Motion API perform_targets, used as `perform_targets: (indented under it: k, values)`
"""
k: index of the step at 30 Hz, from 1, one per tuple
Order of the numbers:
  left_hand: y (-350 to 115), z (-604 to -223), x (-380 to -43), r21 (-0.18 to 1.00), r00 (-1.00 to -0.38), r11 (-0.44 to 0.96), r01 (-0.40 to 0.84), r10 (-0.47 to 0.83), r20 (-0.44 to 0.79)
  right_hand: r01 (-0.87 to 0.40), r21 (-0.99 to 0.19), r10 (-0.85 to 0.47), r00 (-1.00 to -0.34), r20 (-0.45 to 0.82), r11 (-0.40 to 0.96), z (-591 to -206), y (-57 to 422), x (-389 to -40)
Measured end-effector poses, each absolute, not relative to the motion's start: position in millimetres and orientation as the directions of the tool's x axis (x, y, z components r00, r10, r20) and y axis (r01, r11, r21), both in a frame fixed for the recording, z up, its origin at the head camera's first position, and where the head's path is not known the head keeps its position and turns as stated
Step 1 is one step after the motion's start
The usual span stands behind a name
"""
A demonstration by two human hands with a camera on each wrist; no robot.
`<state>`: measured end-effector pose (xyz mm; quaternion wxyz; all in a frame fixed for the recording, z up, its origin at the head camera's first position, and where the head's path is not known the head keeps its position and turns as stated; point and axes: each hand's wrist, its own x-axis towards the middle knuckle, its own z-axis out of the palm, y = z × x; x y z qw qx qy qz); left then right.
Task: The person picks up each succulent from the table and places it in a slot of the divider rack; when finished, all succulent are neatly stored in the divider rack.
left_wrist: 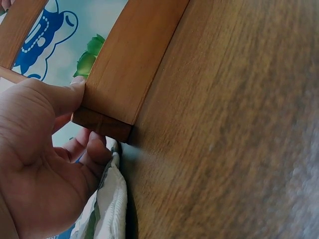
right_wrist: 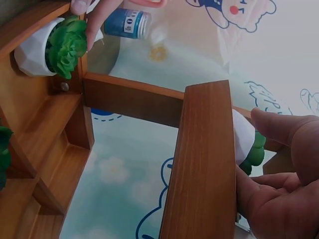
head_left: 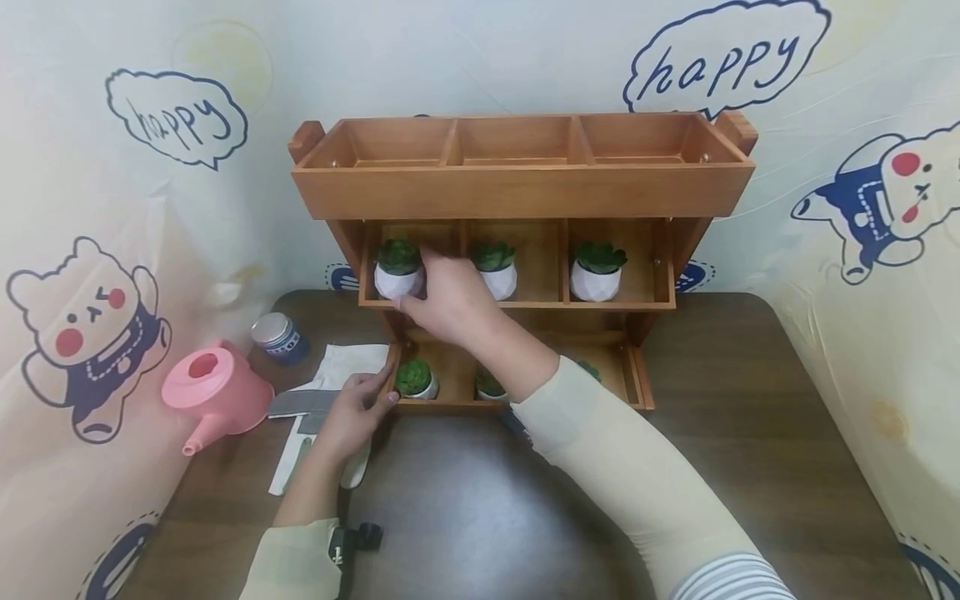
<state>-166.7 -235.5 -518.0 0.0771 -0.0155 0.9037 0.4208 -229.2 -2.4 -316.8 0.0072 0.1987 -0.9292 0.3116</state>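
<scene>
A three-tier wooden shelf (head_left: 517,193) with divided compartments stands at the back of the table. My right hand (head_left: 453,304) reaches into the left compartment of the middle tier. There its thumb and fingers hold a potted succulent (head_left: 397,257) by its white faceted pot, partly hidden behind a board in the right wrist view. Two more potted succulents, a middle one (head_left: 501,279) and a right one (head_left: 597,273), sit on that tier. At the bottom tier's left front corner, my left hand (head_left: 352,412) grips the wood between thumb and fingers, beside another succulent (head_left: 415,379).
Left of the shelf stand a pink watering can (head_left: 217,392) and a blue jar (head_left: 281,337) with a silvery lid. White and grey cloth (head_left: 356,360) lies under the left hand. More succulents on the bottom tier are partly hidden by the right arm. Patterned sheeting surrounds the table.
</scene>
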Motion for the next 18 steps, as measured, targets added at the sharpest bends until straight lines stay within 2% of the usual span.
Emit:
perform_targets:
  k: [10,18]
  values:
    - [-235.5,-517.2,-167.2,0.771,-0.988,0.629,-0.098,0.033,-0.153,-0.338,-0.689,-0.357,-0.926,0.122,0.642,-315.4,13.0,-214.8]
    - [-235.0,-517.5,-166.4,0.752,-0.988,0.651,-0.102,0.025,-0.155,-0.359,-0.715,-0.363,-0.919,0.156,0.600,-321.0,23.9,-201.6]
